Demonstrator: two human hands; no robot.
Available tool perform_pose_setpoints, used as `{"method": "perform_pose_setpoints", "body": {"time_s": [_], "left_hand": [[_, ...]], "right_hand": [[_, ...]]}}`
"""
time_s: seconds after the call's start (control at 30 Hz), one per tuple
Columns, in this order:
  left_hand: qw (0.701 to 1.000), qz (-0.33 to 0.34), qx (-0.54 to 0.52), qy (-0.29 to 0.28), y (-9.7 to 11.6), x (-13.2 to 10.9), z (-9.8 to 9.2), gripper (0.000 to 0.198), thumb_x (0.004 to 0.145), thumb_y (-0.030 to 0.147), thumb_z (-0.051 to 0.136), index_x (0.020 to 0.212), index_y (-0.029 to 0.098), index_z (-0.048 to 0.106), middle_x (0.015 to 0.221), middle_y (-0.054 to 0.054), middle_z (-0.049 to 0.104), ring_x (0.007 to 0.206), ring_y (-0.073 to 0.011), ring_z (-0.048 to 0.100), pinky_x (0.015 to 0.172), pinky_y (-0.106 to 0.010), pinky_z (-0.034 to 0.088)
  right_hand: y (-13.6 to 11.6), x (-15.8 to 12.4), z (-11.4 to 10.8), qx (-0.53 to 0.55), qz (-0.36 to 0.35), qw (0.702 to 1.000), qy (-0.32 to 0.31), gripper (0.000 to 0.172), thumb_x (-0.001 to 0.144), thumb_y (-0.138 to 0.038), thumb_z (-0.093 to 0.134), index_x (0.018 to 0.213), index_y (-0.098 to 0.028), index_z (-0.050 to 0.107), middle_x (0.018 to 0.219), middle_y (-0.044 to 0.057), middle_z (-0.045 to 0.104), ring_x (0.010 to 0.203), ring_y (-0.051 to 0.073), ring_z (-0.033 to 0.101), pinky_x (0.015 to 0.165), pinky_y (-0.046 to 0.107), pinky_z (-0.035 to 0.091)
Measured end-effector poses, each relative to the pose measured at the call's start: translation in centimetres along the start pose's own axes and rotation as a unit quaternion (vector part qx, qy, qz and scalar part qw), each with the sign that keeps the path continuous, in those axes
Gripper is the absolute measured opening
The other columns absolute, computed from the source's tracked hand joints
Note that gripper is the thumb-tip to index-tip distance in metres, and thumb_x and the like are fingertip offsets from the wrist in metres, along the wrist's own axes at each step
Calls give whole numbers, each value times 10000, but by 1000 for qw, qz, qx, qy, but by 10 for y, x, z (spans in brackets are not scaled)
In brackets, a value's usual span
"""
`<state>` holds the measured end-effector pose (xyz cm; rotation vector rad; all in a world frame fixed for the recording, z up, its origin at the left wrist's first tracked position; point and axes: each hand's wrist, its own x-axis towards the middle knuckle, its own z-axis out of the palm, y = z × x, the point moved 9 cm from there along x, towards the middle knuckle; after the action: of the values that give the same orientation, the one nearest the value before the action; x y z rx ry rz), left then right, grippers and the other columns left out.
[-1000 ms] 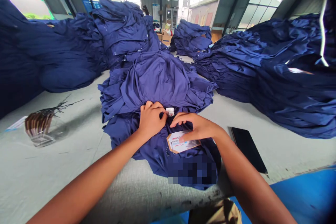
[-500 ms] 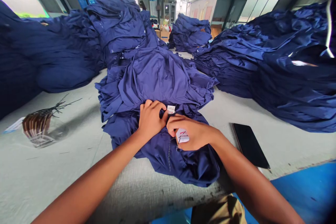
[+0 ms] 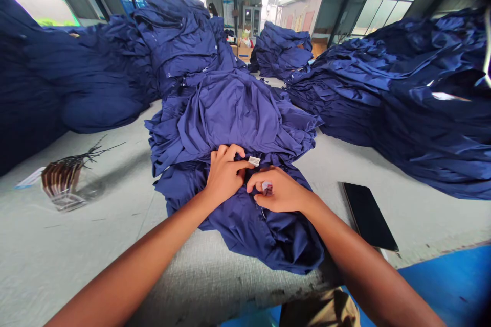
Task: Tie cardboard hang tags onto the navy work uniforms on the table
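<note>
My left hand (image 3: 224,176) presses its fingers into the folds of a navy work garment (image 3: 245,225) on top of a stack of navy garments (image 3: 230,122). A small white sewn label (image 3: 253,161) shows just beyond its fingertips. My right hand (image 3: 278,190) is curled close beside it, holding a paper hang tag (image 3: 267,187). Only a small corner of the tag shows between the fingers. A thin thread or cord runs down the cloth below that hand.
The stack lies on a pale grey table (image 3: 76,245). A clear cup of bundled tags with black strings (image 3: 61,184) stands at left, and a black phone (image 3: 369,216) lies at right. Large piles of navy garments (image 3: 414,107) rise on both sides.
The hang tag, flat under my right hand at first, is now folded into that hand and mostly hidden. My right hand has moved up towards the label.
</note>
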<state>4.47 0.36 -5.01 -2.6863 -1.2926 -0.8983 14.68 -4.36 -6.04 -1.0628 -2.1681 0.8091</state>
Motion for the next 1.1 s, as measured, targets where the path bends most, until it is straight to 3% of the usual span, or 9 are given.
{"method": "perform_pose_setpoints", "body": {"time_s": [0.17, 0.37, 0.57, 0.77, 0.9, 1.1], "left_hand": [[999, -24, 29, -26, 0, 1, 4, 277, 853, 163, 664, 993, 333, 831, 1269, -60, 639, 1181, -317, 476, 896, -495, 387], [998, -25, 50, -40, 3, 2, 7, 151, 815, 188, 696, 870, 275, 806, 1288, -70, 617, 1188, -341, 460, 893, -528, 395], [997, -41, 38, -46, -2, 4, 8, 103, 820, 183, 701, 839, 261, 766, 1286, -59, 619, 1180, -319, 479, 890, -495, 396], [995, -77, -38, -51, -14, 7, 10, 61, 862, 231, 701, 859, 266, 751, 1261, -28, 655, 1139, -284, 506, 932, -460, 387], [988, -101, -102, -49, -23, 10, 8, 74, 909, 240, 663, 895, 250, 735, 1229, -11, 688, 1122, -248, 534, 993, -439, 371], [978, -112, -170, -41, -30, 12, 8, 174, 970, 258, 565, 918, 245, 730, 1188, -12, 710, 1118, -225, 562, 1059, -423, 354]], "right_hand": [[-3, 0, -2, -31, -47, 998, 5, 193, 676, -24, 638, 668, -216, 624, 741, -29, 655, 717, 141, 587, 712, 275, 424], [-3, -1, 2, -79, -69, 994, -21, 204, 636, -24, 626, 693, -219, 614, 748, -22, 631, 758, 159, 567, 755, 292, 421], [-8, -4, 3, -84, -98, 990, -50, 180, 727, -47, 646, 668, -206, 590, 738, -28, 631, 755, 139, 573, 821, 291, 423], [28, 2, -16, -51, 64, 994, 79, 162, 811, -138, 636, 664, -197, 604, 694, -27, 639, 647, 117, 555, 649, 254, 374], [37, 3, -12, -67, 118, 987, 82, 217, 781, -141, 634, 582, -193, 565, 574, -48, 553, 577, 105, 483, 612, 255, 336], [34, 3, -9, -89, 121, 985, 85, 274, 783, -170, 636, 528, -194, 537, 539, -44, 520, 550, 103, 405, 599, 265, 308]]}}
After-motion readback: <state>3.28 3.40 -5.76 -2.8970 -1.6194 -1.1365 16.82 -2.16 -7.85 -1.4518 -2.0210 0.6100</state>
